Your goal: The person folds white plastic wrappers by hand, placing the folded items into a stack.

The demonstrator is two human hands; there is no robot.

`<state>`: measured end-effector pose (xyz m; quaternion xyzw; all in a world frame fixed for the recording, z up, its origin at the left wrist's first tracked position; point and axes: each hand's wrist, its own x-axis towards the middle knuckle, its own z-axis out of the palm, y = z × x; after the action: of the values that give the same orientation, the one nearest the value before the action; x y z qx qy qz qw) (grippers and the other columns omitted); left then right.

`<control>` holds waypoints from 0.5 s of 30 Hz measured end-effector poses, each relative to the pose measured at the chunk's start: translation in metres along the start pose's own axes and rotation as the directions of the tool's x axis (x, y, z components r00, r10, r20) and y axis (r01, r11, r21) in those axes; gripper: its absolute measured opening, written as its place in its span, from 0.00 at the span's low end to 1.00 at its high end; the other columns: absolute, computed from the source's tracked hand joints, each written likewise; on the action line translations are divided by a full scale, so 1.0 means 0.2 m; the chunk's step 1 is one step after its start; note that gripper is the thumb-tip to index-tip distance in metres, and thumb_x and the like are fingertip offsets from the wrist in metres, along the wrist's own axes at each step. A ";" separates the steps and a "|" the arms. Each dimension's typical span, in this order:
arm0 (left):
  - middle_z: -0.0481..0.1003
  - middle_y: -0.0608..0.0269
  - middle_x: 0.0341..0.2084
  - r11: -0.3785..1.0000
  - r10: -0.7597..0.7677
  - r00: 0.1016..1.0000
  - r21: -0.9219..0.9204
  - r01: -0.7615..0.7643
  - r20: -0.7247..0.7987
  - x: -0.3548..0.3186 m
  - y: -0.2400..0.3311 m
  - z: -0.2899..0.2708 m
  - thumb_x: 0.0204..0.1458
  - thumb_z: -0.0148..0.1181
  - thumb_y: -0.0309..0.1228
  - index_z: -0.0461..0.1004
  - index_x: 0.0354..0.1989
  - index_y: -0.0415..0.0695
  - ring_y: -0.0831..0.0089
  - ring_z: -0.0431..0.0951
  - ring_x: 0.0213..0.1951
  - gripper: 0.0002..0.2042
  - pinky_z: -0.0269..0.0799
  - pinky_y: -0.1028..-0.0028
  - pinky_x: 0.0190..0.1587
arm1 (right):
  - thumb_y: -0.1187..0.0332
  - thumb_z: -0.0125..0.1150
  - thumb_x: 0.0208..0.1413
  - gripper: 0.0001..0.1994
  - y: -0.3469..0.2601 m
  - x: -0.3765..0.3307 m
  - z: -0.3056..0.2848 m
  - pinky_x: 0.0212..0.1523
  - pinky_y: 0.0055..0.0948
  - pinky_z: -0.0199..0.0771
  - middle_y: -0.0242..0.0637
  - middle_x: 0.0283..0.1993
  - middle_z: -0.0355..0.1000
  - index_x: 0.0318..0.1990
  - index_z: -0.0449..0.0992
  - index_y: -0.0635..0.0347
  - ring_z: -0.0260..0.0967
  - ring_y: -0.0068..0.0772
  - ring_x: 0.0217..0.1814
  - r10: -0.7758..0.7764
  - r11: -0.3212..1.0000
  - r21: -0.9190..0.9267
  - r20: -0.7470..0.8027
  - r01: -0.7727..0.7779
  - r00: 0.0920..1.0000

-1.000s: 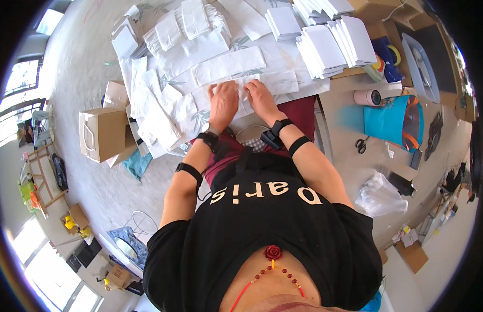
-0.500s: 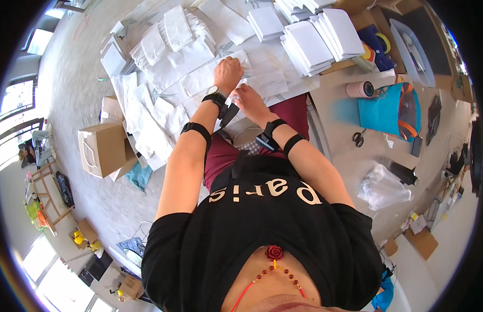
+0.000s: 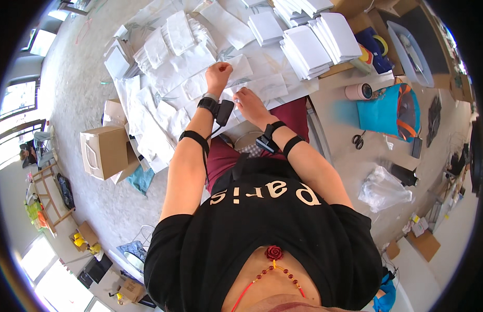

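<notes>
A flat white paper bag with a faint leaf print (image 3: 240, 73) is seen on the far part of the table, among many overlapping sheets of the same kind. Its left edge is gripped by the left hand (image 3: 218, 76), whose fingers are curled shut on the paper. The right hand (image 3: 250, 102) is laid just near of it, fingers together and pressed down on a neighbouring white printed paper sheet (image 3: 267, 87). Neat stacks of folded white bags (image 3: 317, 41) are ranged to the far right. A brown cardboard box (image 3: 103, 151) is set on the floor at the left, well apart from the hands.
</notes>
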<state>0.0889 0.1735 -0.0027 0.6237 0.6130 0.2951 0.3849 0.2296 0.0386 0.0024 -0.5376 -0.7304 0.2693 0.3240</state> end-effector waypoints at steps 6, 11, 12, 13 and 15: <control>0.81 0.67 0.37 0.550 -0.255 0.967 -0.819 0.163 0.021 -0.16 -0.04 -0.25 0.62 0.65 0.31 0.81 0.44 0.41 0.75 0.80 0.41 0.08 0.73 0.75 0.46 | 0.75 0.59 0.59 0.08 -0.01 0.00 -0.04 0.56 0.46 0.74 0.47 0.47 0.73 0.45 0.76 0.61 0.71 0.53 0.54 0.044 0.998 0.037 0.069 -0.047 0.997; 0.81 0.69 0.36 0.489 -0.167 0.967 -0.868 -0.088 -0.193 -0.30 -0.02 -0.54 0.62 0.65 0.27 0.81 0.40 0.45 0.76 0.80 0.42 0.02 0.72 0.74 0.50 | 0.76 0.62 0.59 0.10 -0.17 0.10 -0.10 0.51 0.43 0.76 0.46 0.46 0.74 0.48 0.77 0.62 0.75 0.52 0.50 0.067 0.985 0.161 -0.060 -0.057 0.996; 0.81 0.69 0.37 0.545 -0.136 0.961 -0.828 -0.132 -0.243 -0.33 0.02 -0.60 0.62 0.64 0.27 0.81 0.40 0.45 0.77 0.80 0.42 0.02 0.71 0.75 0.50 | 0.76 0.63 0.59 0.10 -0.23 0.13 -0.12 0.49 0.42 0.77 0.46 0.46 0.75 0.48 0.77 0.62 0.76 0.51 0.48 0.061 0.979 0.198 -0.090 -0.042 0.994; 0.81 0.68 0.36 0.593 -0.108 0.944 -0.782 -0.191 -0.312 -0.37 0.07 -0.63 0.62 0.64 0.26 0.81 0.41 0.41 0.82 0.78 0.38 0.04 0.70 0.80 0.45 | 0.75 0.63 0.60 0.10 -0.30 0.17 -0.13 0.47 0.39 0.77 0.45 0.45 0.75 0.48 0.77 0.62 0.76 0.47 0.45 0.040 0.970 0.241 -0.120 -0.010 0.992; 0.80 0.68 0.35 0.684 -0.054 0.916 -0.683 -0.257 -0.398 -0.44 0.18 -0.71 0.62 0.64 0.25 0.81 0.44 0.38 0.83 0.76 0.38 0.05 0.69 0.81 0.45 | 0.74 0.63 0.63 0.09 -0.46 0.25 -0.16 0.44 0.33 0.78 0.43 0.43 0.76 0.49 0.78 0.63 0.78 0.39 0.40 -0.002 0.944 0.325 -0.180 0.061 0.984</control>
<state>-0.0176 0.1039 0.1124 0.3839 0.4739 0.6506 0.4525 0.1879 0.0618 0.1010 -0.4859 -0.6518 0.3335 0.4773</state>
